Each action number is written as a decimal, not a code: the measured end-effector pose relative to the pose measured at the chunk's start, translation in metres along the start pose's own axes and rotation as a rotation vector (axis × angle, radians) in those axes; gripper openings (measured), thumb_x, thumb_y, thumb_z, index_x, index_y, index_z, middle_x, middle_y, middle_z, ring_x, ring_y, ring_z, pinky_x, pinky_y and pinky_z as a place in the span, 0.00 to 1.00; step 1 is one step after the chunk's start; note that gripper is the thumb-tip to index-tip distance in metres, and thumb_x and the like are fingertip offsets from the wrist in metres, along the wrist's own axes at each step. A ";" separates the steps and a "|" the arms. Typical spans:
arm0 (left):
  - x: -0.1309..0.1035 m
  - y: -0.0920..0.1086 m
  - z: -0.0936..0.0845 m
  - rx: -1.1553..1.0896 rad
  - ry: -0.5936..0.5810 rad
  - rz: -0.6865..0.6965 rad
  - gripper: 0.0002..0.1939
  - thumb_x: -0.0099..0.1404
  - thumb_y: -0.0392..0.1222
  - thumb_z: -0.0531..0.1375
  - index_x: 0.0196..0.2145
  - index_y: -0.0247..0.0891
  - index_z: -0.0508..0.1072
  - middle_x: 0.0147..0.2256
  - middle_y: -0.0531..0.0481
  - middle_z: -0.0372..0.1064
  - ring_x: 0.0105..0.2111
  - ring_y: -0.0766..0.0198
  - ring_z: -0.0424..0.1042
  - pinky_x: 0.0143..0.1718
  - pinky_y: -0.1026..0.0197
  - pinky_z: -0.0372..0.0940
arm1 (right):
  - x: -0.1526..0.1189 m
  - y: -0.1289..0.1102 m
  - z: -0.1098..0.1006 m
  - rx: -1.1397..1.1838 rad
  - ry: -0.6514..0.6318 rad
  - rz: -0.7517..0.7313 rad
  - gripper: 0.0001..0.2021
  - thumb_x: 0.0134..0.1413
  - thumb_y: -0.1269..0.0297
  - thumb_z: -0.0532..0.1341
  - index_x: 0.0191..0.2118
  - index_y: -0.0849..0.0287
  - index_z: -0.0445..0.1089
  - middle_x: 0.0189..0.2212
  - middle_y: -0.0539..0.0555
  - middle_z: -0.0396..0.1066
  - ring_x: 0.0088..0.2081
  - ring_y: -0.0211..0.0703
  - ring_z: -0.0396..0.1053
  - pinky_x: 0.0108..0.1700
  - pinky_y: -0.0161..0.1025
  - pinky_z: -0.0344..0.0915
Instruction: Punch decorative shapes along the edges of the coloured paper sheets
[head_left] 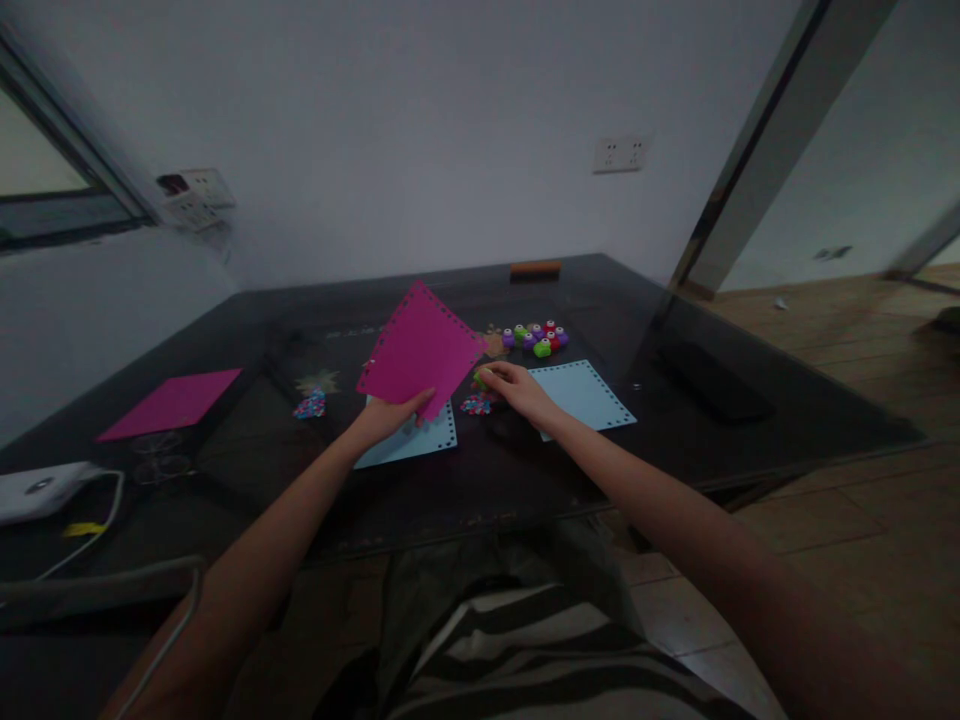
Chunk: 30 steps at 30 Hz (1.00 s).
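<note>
My left hand grips the lower edge of a magenta sheet of paper, holding it tilted above the table. Small holes run along several of its edges. In my right hand is a small green craft punch, close to the sheet's right corner; my fingers partly hide it, and I cannot tell whether it touches the paper. Under my left hand lies a pale blue sheet with punched edges. Another pale blue punched sheet rests beyond my right wrist. Colourful paper bits are heaped between my hands.
Several purple, green and red punches cluster at the back. Another magenta sheet and a second colourful pile lie leftward. A white device with a cable sits at the left edge, a dark flat object at right.
</note>
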<state>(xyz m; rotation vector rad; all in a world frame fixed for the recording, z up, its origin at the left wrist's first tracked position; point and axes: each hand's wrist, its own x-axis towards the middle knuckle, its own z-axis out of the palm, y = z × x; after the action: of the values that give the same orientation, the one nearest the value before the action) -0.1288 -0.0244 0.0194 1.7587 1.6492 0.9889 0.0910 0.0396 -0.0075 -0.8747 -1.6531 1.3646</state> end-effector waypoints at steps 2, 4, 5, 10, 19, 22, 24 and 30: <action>0.000 0.000 -0.001 0.020 -0.012 0.014 0.16 0.56 0.50 0.57 0.16 0.40 0.64 0.17 0.50 0.65 0.26 0.60 0.67 0.37 0.58 0.64 | -0.002 -0.003 -0.001 0.044 -0.001 0.017 0.17 0.49 0.55 0.62 0.43 0.57 0.69 0.30 0.51 0.71 0.27 0.37 0.65 0.29 0.37 0.64; 0.001 -0.002 -0.001 0.028 -0.024 0.027 0.17 0.57 0.50 0.57 0.16 0.40 0.64 0.17 0.50 0.65 0.25 0.61 0.66 0.38 0.57 0.64 | -0.005 -0.006 -0.001 0.055 0.006 -0.004 0.17 0.47 0.56 0.63 0.44 0.55 0.69 0.28 0.50 0.69 0.26 0.37 0.65 0.27 0.37 0.64; 0.001 -0.002 -0.001 0.025 -0.025 0.029 0.17 0.57 0.51 0.57 0.16 0.40 0.64 0.17 0.50 0.65 0.24 0.61 0.66 0.38 0.58 0.64 | -0.006 -0.008 -0.001 0.058 0.009 -0.016 0.17 0.46 0.57 0.64 0.43 0.55 0.69 0.27 0.49 0.68 0.26 0.37 0.65 0.28 0.37 0.65; 0.001 -0.001 0.000 -0.017 0.007 0.004 0.16 0.55 0.50 0.58 0.17 0.39 0.63 0.17 0.51 0.64 0.21 0.64 0.64 0.35 0.59 0.64 | -0.008 -0.011 -0.003 0.054 0.051 -0.069 0.18 0.37 0.64 0.68 0.40 0.56 0.69 0.28 0.48 0.67 0.27 0.36 0.64 0.29 0.36 0.65; 0.005 -0.005 -0.004 0.070 -0.001 0.022 0.16 0.55 0.50 0.58 0.17 0.37 0.64 0.15 0.52 0.63 0.19 0.66 0.62 0.26 0.62 0.60 | -0.004 -0.008 -0.008 0.110 0.107 -0.075 0.20 0.39 0.64 0.67 0.40 0.55 0.62 0.28 0.47 0.67 0.25 0.37 0.67 0.30 0.38 0.67; 0.008 -0.010 -0.006 0.084 -0.018 0.008 0.18 0.56 0.50 0.57 0.16 0.37 0.64 0.14 0.52 0.61 0.16 0.67 0.60 0.22 0.63 0.57 | -0.006 -0.013 -0.013 0.119 0.086 -0.072 0.18 0.40 0.62 0.66 0.38 0.56 0.61 0.29 0.48 0.69 0.25 0.37 0.68 0.29 0.38 0.66; 0.010 -0.012 -0.006 0.080 -0.011 0.013 0.18 0.56 0.51 0.57 0.16 0.36 0.64 0.14 0.51 0.62 0.16 0.67 0.61 0.22 0.63 0.57 | -0.005 -0.017 -0.018 0.110 0.088 -0.081 0.18 0.40 0.60 0.66 0.38 0.56 0.61 0.31 0.50 0.69 0.26 0.38 0.69 0.28 0.38 0.65; 0.010 -0.015 -0.004 0.047 -0.017 0.005 0.19 0.55 0.53 0.57 0.17 0.36 0.65 0.14 0.52 0.62 0.16 0.67 0.62 0.20 0.64 0.57 | 0.007 -0.029 -0.039 -0.025 0.159 -0.144 0.16 0.39 0.58 0.66 0.37 0.58 0.68 0.30 0.52 0.70 0.30 0.41 0.69 0.31 0.39 0.66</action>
<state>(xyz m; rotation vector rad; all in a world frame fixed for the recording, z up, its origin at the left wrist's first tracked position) -0.1413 -0.0130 0.0119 1.7977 1.6711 0.9418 0.1225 0.0577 0.0257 -0.8388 -1.5817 1.1494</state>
